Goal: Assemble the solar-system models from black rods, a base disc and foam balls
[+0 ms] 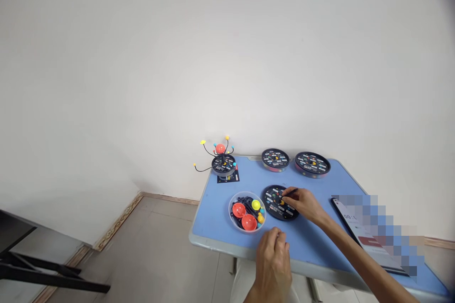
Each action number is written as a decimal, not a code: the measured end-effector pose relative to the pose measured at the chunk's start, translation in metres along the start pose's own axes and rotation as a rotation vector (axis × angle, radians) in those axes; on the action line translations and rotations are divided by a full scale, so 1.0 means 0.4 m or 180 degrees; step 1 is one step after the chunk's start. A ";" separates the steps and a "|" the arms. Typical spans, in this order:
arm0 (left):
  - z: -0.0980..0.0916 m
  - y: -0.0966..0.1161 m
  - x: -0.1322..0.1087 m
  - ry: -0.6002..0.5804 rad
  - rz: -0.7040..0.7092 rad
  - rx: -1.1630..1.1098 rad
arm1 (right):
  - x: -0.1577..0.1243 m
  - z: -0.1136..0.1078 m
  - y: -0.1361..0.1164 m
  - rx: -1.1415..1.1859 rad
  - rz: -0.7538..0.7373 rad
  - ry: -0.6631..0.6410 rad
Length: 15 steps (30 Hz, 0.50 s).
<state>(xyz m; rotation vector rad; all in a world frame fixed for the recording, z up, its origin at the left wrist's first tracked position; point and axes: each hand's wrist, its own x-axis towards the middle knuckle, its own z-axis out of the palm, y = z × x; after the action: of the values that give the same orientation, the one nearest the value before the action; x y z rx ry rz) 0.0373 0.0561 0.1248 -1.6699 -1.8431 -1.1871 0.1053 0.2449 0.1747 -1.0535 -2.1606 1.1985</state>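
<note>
Right grip (pixel 304 203) clenched a thin black rod (pixel 292 192) between its fingertips, just above a flat, round black disc (pixel 270 197) printed with white labels. Left grip (pixel 273 258) curled loosely at the near edge of the blue tabletop (pixel 227 241), its hold impossible to tell. Beside the disc sat a clear round plastic tray (pixel 245 193) of glossy red cups (pixel 239 209) and a smooth yellow ball (pixel 256 205). Two more discs (pixel 275 159) and a wire-armed model (pixel 223 163) stood along the far edge.
</note>
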 end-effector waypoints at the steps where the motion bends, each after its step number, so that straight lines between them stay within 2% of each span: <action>1: 0.014 0.001 0.000 -0.0068 0.0004 0.0076 | 0.009 0.003 0.003 -0.0128 -0.0036 -0.0077; 7: 0.075 -0.011 -0.012 -0.0191 -0.0098 0.0730 | 0.030 0.011 0.000 -0.0846 -0.0256 -0.0391; 15: 0.083 -0.013 -0.021 -0.0201 -0.0206 0.0742 | 0.040 -0.009 -0.042 -0.1601 -0.0367 -0.0619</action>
<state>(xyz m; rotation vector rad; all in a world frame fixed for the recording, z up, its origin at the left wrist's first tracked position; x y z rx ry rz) 0.0425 0.0770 0.0978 -1.5447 -2.0016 -0.9119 0.0913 0.2540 0.1912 -1.0140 -2.7209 0.7438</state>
